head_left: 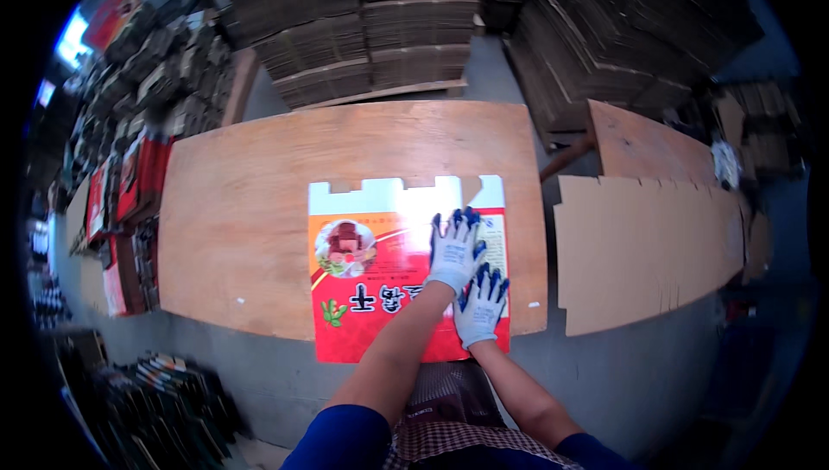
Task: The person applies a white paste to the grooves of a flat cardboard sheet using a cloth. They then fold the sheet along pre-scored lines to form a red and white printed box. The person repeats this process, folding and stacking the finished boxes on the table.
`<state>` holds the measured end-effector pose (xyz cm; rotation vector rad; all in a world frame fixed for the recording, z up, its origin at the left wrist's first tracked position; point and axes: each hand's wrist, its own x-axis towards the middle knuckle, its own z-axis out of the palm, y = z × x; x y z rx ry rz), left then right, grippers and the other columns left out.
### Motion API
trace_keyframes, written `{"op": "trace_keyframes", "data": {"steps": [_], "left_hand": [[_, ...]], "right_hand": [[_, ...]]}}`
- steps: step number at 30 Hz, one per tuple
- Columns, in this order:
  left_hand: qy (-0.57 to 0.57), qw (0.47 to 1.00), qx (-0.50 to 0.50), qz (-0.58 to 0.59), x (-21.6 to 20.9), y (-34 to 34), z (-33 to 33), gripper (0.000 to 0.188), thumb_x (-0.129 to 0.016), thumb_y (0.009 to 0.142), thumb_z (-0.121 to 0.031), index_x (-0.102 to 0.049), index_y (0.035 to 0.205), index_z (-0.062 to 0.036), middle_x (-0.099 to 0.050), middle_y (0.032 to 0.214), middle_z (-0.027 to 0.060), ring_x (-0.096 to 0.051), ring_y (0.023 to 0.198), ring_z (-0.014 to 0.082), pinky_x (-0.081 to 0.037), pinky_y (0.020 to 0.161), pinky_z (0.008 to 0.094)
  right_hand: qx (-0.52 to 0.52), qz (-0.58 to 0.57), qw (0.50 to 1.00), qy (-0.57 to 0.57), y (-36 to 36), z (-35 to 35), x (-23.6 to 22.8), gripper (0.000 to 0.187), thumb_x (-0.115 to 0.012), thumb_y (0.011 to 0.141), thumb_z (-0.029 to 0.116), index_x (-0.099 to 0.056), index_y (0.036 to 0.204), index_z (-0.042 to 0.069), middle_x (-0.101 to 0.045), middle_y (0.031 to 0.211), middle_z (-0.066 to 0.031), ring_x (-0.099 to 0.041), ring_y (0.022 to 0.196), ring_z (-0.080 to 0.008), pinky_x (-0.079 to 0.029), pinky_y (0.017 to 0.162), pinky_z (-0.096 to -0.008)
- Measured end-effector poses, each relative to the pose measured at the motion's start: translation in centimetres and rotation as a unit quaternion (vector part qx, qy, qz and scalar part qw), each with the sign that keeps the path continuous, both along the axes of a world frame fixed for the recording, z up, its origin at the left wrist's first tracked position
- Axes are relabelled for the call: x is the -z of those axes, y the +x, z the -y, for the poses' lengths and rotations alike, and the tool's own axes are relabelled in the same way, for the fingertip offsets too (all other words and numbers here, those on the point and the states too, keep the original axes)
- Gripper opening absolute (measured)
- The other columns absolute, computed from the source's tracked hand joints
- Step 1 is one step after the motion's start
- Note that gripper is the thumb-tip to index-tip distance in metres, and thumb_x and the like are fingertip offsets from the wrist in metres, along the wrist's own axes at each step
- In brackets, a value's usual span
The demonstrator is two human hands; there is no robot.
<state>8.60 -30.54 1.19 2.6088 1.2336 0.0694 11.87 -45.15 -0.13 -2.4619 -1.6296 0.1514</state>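
A flat red cardboard box blank [354, 336] with a white notched top edge and a food picture lies on the wooden table, its near edge reaching past the table's front. My left hand [455, 250], in a white glove with blue fingertips, rests flat on the right part of the cardboard, fingers spread and pointing away from me. Just below and to its right, my right hand [482, 304], gloved alike, lies flat near the cardboard's right edge. Neither hand grips anything.
The wooden table [233, 211] spreads mostly to the left. Plain brown cardboard [648, 245] lies at the right, across a gap. Tall stacks of flat cardboard [319, 47] stand behind the table. Red printed boxes [142, 176] are piled at the left, and dark sheets [155, 405] sit lower left.
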Motion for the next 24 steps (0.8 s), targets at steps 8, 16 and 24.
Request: {"op": "trace_keyframes", "data": {"steps": [8,16,24], "left_hand": [[-0.049,0.997,0.057,-0.025,-2.3,-4.9,3.2,0.077,-0.043,0.098,-0.057,-0.033,0.157,-0.0099,-0.029,0.164,0.0123,-0.017,0.155,0.0303,-0.001,0.125,0.0549],[0.014,0.940,-0.339,0.020,-2.6,-19.9,6.0,0.083,-0.054,0.094,-0.058,-0.032,0.157,-0.0092,-0.029,0.162,0.0196,-0.022,0.151,0.0388,-0.008,0.121,0.0625],[-0.013,0.864,-0.500,0.059,1.2,-25.6,4.4,0.069,-0.056,0.094,-0.046,-0.041,0.151,-0.0096,-0.046,0.152,0.0107,-0.042,0.139,0.0293,-0.033,0.113,0.0501]], "right_hand": [[0.002,0.037,0.999,-0.014,-0.3,0.4,0.6,0.077,-0.057,0.093,0.036,-0.030,0.156,0.000,-0.029,0.161,-0.0211,-0.023,0.149,-0.0441,-0.010,0.124,-0.0580],[0.042,0.065,0.996,-0.038,0.5,-0.6,0.0,0.071,-0.048,0.101,0.043,-0.029,0.157,0.003,-0.028,0.162,-0.0189,-0.024,0.150,-0.0404,-0.013,0.124,-0.0551],[0.016,0.103,0.991,-0.084,-0.3,-0.5,-0.4,0.070,-0.047,0.102,0.043,-0.028,0.157,0.004,-0.033,0.160,-0.0177,-0.033,0.146,-0.0372,-0.023,0.122,-0.0534]]}}
